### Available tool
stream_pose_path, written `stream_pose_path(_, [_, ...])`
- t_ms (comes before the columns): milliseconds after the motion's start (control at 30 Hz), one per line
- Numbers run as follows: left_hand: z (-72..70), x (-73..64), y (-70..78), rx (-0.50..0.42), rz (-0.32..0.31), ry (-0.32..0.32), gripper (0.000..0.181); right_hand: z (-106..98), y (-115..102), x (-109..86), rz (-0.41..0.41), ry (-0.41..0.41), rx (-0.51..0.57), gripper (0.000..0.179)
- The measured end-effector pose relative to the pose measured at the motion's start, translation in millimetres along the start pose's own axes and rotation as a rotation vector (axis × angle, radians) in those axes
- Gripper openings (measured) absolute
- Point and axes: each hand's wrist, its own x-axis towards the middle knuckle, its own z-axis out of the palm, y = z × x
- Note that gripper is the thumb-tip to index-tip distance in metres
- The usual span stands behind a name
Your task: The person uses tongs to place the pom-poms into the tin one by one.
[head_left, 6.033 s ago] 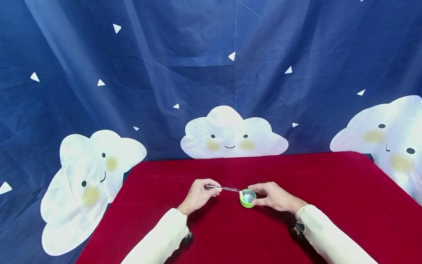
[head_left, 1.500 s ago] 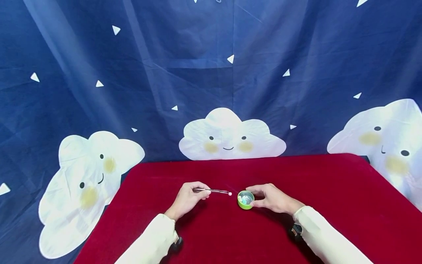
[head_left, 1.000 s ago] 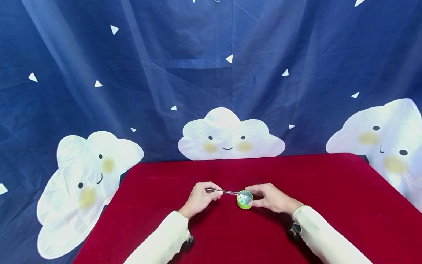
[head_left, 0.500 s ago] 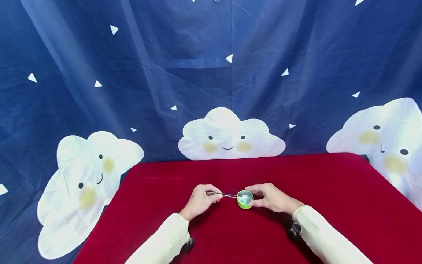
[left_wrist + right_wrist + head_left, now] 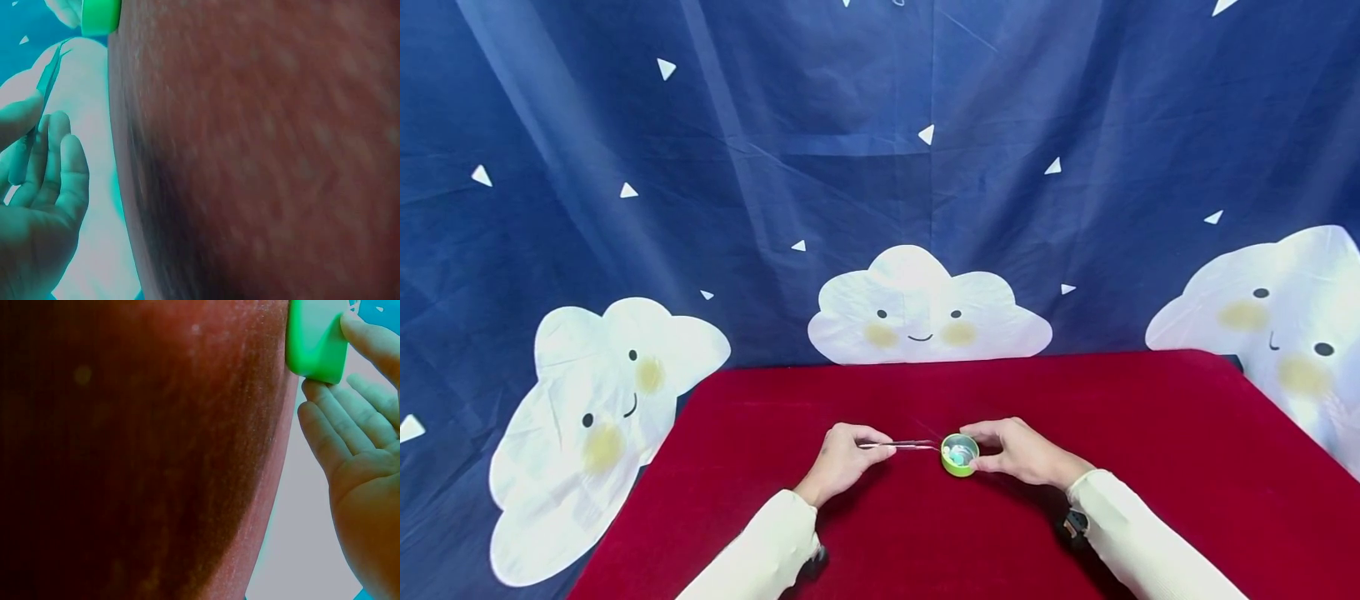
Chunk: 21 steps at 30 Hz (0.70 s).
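My left hand pinches slim metal tweezers between thumb and fingers, pointing them rightward. Their tips are right at the left rim of a small round green tin. In the left wrist view the tweezers show slightly spread tips, with nothing visible between them. Several small pale and mint-coloured pieces lie inside the tin, too small to identify. My right hand holds the tin from the right, thumb at the near side and fingers at the far side. The right wrist view shows the tin's green wall against the thumb and fingertips.
A dark red cloth covers the table under both hands. Behind its far edge hangs a blue curtain with white clouds and small triangles. Dark wrist-worn devices sit at the cuffs of the pale sleeves.
Earlier the tweezers held a small pinkish piece left of the tin, then moved right until their tips were in the tin. Now they have drawn back left without it. The right hand stays.
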Motion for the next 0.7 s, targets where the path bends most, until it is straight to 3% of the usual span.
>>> stream_pose_path(333, [-14.9,-5.9,-15.2,0.044,-0.118,0.117,0.011,-0.8,0.8,-0.1,-0.012,0.006,-0.002,0.053])
stream_pose_path(700, [-18.2,-9.2,-19.4,0.149,-0.118,0.11,0.008,0.7,0.9,0.8,-0.019,0.008,0.0,0.053])
